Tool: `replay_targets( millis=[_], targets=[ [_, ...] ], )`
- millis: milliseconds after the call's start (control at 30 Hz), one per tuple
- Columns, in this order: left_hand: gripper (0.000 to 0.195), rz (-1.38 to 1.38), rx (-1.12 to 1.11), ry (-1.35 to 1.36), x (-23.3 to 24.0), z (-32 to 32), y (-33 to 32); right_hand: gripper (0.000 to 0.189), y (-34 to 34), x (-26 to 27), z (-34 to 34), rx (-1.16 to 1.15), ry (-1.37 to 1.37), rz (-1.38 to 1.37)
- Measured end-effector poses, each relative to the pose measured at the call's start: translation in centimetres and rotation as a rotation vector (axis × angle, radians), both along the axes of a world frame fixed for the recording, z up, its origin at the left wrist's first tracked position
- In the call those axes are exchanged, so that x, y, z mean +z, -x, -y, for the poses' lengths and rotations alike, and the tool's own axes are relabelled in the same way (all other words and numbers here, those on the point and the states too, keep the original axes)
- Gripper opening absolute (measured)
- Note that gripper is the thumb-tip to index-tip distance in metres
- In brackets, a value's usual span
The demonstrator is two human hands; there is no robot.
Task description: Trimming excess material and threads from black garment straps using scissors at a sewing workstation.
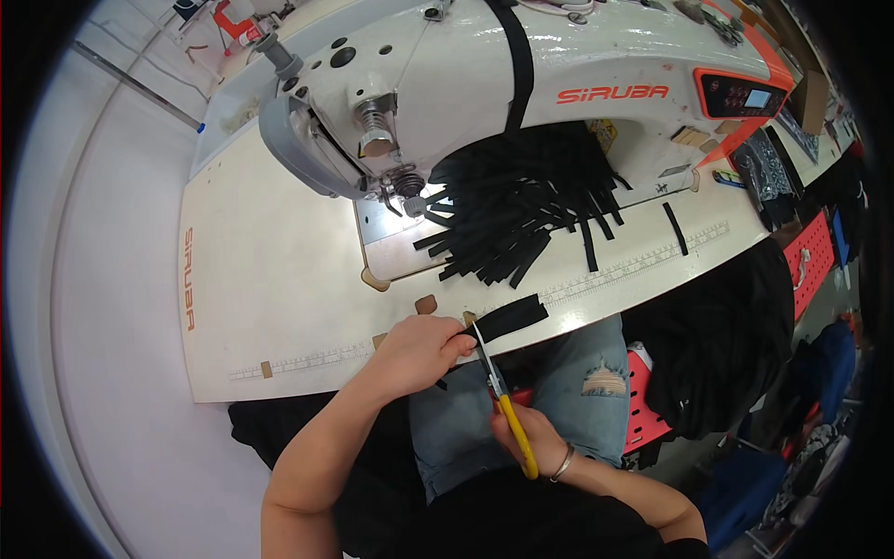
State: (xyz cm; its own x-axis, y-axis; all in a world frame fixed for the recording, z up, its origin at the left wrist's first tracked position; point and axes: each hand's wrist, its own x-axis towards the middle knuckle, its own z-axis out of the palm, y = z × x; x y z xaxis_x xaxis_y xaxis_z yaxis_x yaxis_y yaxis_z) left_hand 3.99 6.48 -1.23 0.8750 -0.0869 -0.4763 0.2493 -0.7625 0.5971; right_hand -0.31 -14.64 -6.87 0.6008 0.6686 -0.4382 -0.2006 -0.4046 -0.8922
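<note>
My left hand (426, 353) pinches one end of a black fabric strip (513, 316) near the front edge of the sewing table. The strip's free end lies to the right, over the printed ruler (635, 264). My right hand (527, 433) grips yellow-handled scissors (515, 433) below the table edge. Their blades point up and lie at the strip, just right of my left fingertips; whether they are parted is hard to see. Behind the strip, a heap of narrow black fabric strips (517, 189) rests under the arm of the Siruba sewing machine (454, 77).
One loose black strip (675, 228) lies on the tabletop (279, 279) at the right. The lit needle area (401, 209) is left of the heap. Dark cloth (719, 342) hangs over a red perforated stool (639, 409) beside my legs. A small cutter (729, 179) lies near the machine's base.
</note>
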Motion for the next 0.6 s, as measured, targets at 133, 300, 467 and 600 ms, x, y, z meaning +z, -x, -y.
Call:
replay_targets(
  millis=[133, 300, 467, 600],
  targets=[
    [0.024, -0.002, -0.002, 0.009, 0.1, 0.1, -0.2, 0.044, -0.2, 1.0, -0.1, -0.023, 0.076, -0.046],
    [0.025, 0.020, 0.001, 0.031, 0.0, -0.1, -0.1, 0.045, -1.0, 1.3, 0.6, 0.025, 0.059, -0.259],
    [0.024, 0.026, -0.028, 0.061, -0.2, -0.3, -0.2, 0.045, -1.3, -0.4, 0.9, -0.002, -0.110, -0.120],
    [0.025, 0.010, -0.027, 0.071, 0.0, -0.3, -0.2, 0.046, -2.7, 1.5, 0.4, 0.043, 0.139, -0.279]
  ],
)
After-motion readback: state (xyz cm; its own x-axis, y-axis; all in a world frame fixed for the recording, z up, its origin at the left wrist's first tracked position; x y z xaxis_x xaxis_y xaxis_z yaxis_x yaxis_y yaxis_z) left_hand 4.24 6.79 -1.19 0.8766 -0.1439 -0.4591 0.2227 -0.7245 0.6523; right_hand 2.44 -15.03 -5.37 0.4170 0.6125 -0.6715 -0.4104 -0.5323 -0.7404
